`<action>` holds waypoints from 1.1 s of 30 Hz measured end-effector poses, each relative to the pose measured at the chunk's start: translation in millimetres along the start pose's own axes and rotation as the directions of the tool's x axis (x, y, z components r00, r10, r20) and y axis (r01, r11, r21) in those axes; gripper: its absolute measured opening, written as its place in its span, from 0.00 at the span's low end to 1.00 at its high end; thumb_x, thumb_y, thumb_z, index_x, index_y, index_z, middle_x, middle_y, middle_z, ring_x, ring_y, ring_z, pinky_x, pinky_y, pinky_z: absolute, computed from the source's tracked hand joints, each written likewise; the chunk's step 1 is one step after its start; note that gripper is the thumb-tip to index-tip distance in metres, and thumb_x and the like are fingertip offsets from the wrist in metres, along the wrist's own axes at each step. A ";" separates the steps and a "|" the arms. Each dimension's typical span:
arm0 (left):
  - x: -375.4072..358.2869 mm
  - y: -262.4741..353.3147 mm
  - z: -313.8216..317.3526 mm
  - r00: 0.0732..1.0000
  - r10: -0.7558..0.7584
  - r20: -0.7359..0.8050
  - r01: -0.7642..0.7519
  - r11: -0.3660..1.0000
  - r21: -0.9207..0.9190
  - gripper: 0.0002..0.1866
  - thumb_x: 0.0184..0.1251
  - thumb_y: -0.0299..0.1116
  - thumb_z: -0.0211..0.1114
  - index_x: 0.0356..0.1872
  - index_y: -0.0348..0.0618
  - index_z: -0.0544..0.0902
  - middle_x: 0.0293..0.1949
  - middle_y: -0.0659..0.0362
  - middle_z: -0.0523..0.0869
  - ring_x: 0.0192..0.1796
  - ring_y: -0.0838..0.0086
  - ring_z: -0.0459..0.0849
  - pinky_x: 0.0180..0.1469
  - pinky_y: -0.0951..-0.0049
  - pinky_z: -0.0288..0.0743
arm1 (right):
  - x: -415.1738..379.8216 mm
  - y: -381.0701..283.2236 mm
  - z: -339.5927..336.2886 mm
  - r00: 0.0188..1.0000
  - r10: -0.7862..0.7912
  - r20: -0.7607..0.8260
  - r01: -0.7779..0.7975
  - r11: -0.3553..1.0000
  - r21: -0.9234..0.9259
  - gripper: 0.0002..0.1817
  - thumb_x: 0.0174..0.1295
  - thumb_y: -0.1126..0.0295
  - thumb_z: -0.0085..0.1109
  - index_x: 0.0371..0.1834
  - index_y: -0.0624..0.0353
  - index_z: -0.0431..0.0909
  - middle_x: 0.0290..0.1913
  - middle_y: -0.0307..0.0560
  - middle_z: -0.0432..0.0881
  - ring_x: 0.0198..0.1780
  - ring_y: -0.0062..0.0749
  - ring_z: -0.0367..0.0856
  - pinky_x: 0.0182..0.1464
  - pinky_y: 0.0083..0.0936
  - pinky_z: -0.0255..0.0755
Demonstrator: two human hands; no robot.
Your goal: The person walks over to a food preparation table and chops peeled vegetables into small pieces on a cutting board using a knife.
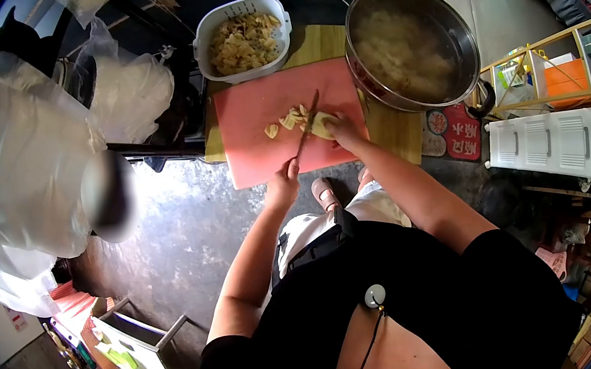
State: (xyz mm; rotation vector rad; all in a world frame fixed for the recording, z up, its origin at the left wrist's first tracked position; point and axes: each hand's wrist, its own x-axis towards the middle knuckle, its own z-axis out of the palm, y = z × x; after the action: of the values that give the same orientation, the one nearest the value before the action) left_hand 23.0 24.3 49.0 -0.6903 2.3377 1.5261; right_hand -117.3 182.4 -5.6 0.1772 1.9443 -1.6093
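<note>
My left hand [282,185] is closed round the handle of a kitchen knife [307,121], whose blade points away from me over a pink cutting board [252,99]. With bent fingers my right hand [347,132] grips a pale yellow vegetable chunk [321,126] on the board, right beside the blade. Its exact kind I cannot tell. Several cut pale pieces [292,119] lie on the blade's other side, one a little apart to the left.
Behind the board stands a white plastic basin [205,53] holding chopped pieces. To the right, a large metal pot [473,43] contains cloudy liquid and pale food. The board rests on a wooden surface [399,135]. Plastic bags [129,95] hang at the left; white drawers [565,148] stand at the right.
</note>
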 end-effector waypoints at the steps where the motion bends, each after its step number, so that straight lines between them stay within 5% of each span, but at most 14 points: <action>1: 4.2 -14.8 5.9 0.979 0.176 -0.105 -0.157 0.973 0.166 0.19 0.71 0.48 0.46 0.49 0.47 0.75 0.15 0.64 0.69 0.15 0.79 0.66 0.18 0.76 0.64 | -4.1 -1.7 4.8 0.999 0.041 -0.035 -0.040 0.999 0.030 0.24 0.59 0.60 0.55 0.56 0.61 0.66 0.40 0.52 0.76 0.26 0.33 0.79 0.16 0.24 0.75; 2: 10.5 -32.0 11.3 0.915 0.361 -0.178 -0.286 0.895 0.343 0.19 0.71 0.48 0.47 0.51 0.48 0.75 0.15 0.63 0.69 0.14 0.80 0.66 0.18 0.77 0.64 | -6.4 -2.9 8.2 0.994 0.081 -0.069 -0.076 0.995 0.061 0.24 0.59 0.60 0.54 0.56 0.60 0.66 0.41 0.52 0.76 0.28 0.33 0.80 0.17 0.24 0.76; 4: -9.7 12.9 -1.6 0.992 0.078 -0.096 -0.043 0.945 0.326 0.18 0.70 0.43 0.48 0.56 0.48 0.74 0.44 0.45 0.81 0.49 0.51 0.80 0.46 0.59 0.73 | -2.1 9.4 11.8 0.999 0.005 -0.047 -0.001 0.997 0.080 0.24 0.60 0.60 0.54 0.57 0.59 0.65 0.40 0.51 0.76 0.29 0.32 0.80 0.19 0.24 0.77; 6: -8.1 5.4 -3.2 0.990 0.066 -0.123 -0.048 0.989 0.142 0.19 0.70 0.44 0.48 0.55 0.47 0.74 0.36 0.46 0.83 0.39 0.56 0.82 0.39 0.62 0.74 | -2.3 20.2 9.5 0.999 -0.039 -0.019 0.041 0.990 0.136 0.24 0.61 0.58 0.54 0.57 0.59 0.65 0.40 0.51 0.76 0.29 0.32 0.80 0.21 0.23 0.78; 8: -16.1 8.6 -6.0 0.998 -0.054 -0.043 0.042 0.968 -0.246 0.21 0.72 0.48 0.45 0.49 0.41 0.74 0.14 0.64 0.67 0.13 0.81 0.65 0.15 0.78 0.60 | -4.8 21.7 6.5 0.997 -0.067 0.023 0.060 0.972 0.228 0.25 0.61 0.56 0.55 0.56 0.59 0.66 0.41 0.50 0.76 0.27 0.31 0.79 0.23 0.24 0.78; 11: -22.0 20.0 -10.9 0.994 -0.107 -0.006 0.098 0.929 -0.358 0.20 0.72 0.48 0.43 0.45 0.41 0.73 0.13 0.65 0.66 0.13 0.82 0.64 0.15 0.78 0.59 | 12.0 26.9 5.2 0.990 0.136 0.022 -0.138 0.975 0.173 0.24 0.61 0.54 0.54 0.53 0.58 0.67 0.38 0.49 0.76 0.26 0.29 0.78 0.24 0.24 0.78; 15: -22.6 20.1 -2.4 0.994 0.084 -0.070 -0.092 0.989 -0.115 0.20 0.71 0.49 0.45 0.43 0.40 0.74 0.13 0.66 0.65 0.13 0.83 0.62 0.15 0.78 0.58 | 22.2 40.8 10.2 0.998 0.049 0.039 -0.059 0.955 0.291 0.27 0.63 0.53 0.52 0.58 0.60 0.61 0.40 0.52 0.76 0.20 0.33 0.76 0.19 0.25 0.76; 16: -19.9 26.6 -3.4 0.990 -0.122 0.072 0.129 0.987 -0.096 0.21 0.71 0.48 0.46 0.48 0.41 0.75 0.17 0.56 0.75 0.18 0.70 0.75 0.21 0.70 0.69 | 19.0 39.4 13.7 0.998 0.057 0.000 -0.055 0.962 0.268 0.27 0.63 0.54 0.51 0.58 0.61 0.62 0.40 0.52 0.76 0.20 0.34 0.77 0.18 0.25 0.76; 20: -17.1 19.7 9.1 0.996 0.068 -0.053 -0.055 0.974 0.219 0.21 0.70 0.47 0.47 0.57 0.49 0.73 0.43 0.40 0.80 0.49 0.43 0.77 0.48 0.53 0.71 | 11.0 25.5 17.7 0.993 0.035 -0.113 -0.024 0.995 0.095 0.25 0.64 0.55 0.50 0.55 0.63 0.65 0.40 0.54 0.77 0.23 0.38 0.80 0.18 0.26 0.77; 23: -16.9 14.1 11.1 0.986 0.108 -0.129 -0.033 0.877 0.479 0.22 0.70 0.49 0.47 0.57 0.47 0.73 0.34 0.45 0.82 0.38 0.53 0.83 0.40 0.58 0.75 | 4.9 17.5 21.8 0.991 0.090 -0.101 -0.060 0.962 0.267 0.23 0.63 0.57 0.50 0.54 0.64 0.67 0.40 0.55 0.77 0.24 0.39 0.81 0.18 0.26 0.77; 26: 12.2 -51.9 18.3 0.989 0.051 -0.142 -0.032 0.991 0.129 0.24 0.71 0.50 0.46 0.59 0.46 0.70 0.20 0.55 0.77 0.21 0.69 0.77 0.26 0.68 0.72 | 3.7 13.6 18.1 0.984 0.154 -0.085 -0.124 0.949 0.289 0.21 0.65 0.58 0.47 0.55 0.60 0.63 0.34 0.50 0.76 0.21 0.35 0.79 0.21 0.30 0.80; 29: -15.1 3.6 -5.4 0.987 -0.154 0.055 0.164 0.920 -0.356 0.24 0.72 0.49 0.44 0.58 0.43 0.69 0.14 0.65 0.66 0.14 0.81 0.63 0.17 0.77 0.61 | 4.1 10.2 5.3 0.929 0.360 0.087 -0.365 0.851 0.377 0.23 0.64 0.51 0.44 0.53 0.57 0.64 0.34 0.48 0.76 0.21 0.34 0.78 0.22 0.30 0.80; 33: -25.1 12.1 -2.8 0.998 0.055 -0.026 -0.060 0.950 -0.308 0.20 0.73 0.47 0.43 0.51 0.42 0.71 0.14 0.66 0.64 0.13 0.82 0.61 0.15 0.78 0.58 | 12.2 13.0 5.0 0.962 0.262 0.071 -0.270 0.900 0.343 0.23 0.65 0.49 0.41 0.53 0.53 0.64 0.36 0.47 0.74 0.20 0.31 0.74 0.23 0.30 0.81</action>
State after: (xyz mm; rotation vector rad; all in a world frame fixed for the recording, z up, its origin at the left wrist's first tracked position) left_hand 38.2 31.9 71.2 -0.7109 2.1683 1.9449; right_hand -119.4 177.8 -23.4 0.5424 1.5218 -1.7448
